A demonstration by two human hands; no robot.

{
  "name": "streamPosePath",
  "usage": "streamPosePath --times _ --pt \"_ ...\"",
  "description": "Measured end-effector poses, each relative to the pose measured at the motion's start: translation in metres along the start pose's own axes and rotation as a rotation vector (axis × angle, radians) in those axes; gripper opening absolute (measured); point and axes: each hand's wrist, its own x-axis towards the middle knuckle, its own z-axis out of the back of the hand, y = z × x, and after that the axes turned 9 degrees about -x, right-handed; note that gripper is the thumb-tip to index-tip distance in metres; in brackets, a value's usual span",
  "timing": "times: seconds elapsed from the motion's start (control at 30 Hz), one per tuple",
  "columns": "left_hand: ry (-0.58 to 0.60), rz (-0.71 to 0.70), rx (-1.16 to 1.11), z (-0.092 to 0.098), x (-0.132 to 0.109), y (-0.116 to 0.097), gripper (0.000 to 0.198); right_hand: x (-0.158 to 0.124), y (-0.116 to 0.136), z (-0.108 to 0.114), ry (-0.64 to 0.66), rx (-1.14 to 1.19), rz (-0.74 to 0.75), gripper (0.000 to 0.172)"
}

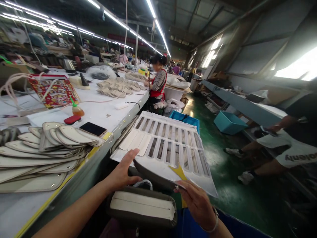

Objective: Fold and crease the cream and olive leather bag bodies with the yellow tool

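My left hand (pixel 123 170) has its fingers stretched out and thumb apart. Its fingertips are at the edge of pale panel pieces (pixel 135 141) lying on a white slatted rack (pixel 170 140); whether they touch is hard to tell. My right hand (pixel 196 200) pinches the right end of a dark curved panel (pixel 155 172), whose other end reaches toward my left hand. A yellow strip (pixel 178 172) shows on the rack behind the right fingers. Below the hands is a dark olive, padded, box-like piece (pixel 142 206) with a pale inner face.
On the left table (pixel 119 114) lie a stack of pale curved panels (pixel 49 148), a phone (pixel 92 129), a red object (pixel 72 119) and a glue bottle (pixel 77 109). A co-worker (pixel 158 81) works farther along. Another person (pixel 284 132) is at right, near a teal bin (pixel 229 122).
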Motion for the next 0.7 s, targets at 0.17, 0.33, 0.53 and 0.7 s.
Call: streamPosePath --times 0.17,0.33,0.53,0.7 --pt "0.157 -0.344 0.183 0.020 -0.019 -0.029 0.028 -0.024 0.029 0.011 -0.007 -0.083 0.200 0.048" --pt "0.297 -0.306 0.080 0.031 -0.050 -0.039 0.024 -0.051 0.051 0.005 -0.068 0.003 0.129 0.051" --pt "0.290 0.279 -0.245 0.039 -0.102 -0.024 0.020 -0.079 0.059 -0.023 0.065 0.549 -0.476 0.017" --pt "0.103 0.866 -0.694 0.016 -0.129 -0.012 0.030 -0.086 0.042 -0.052 0.194 0.828 -0.986 0.034"
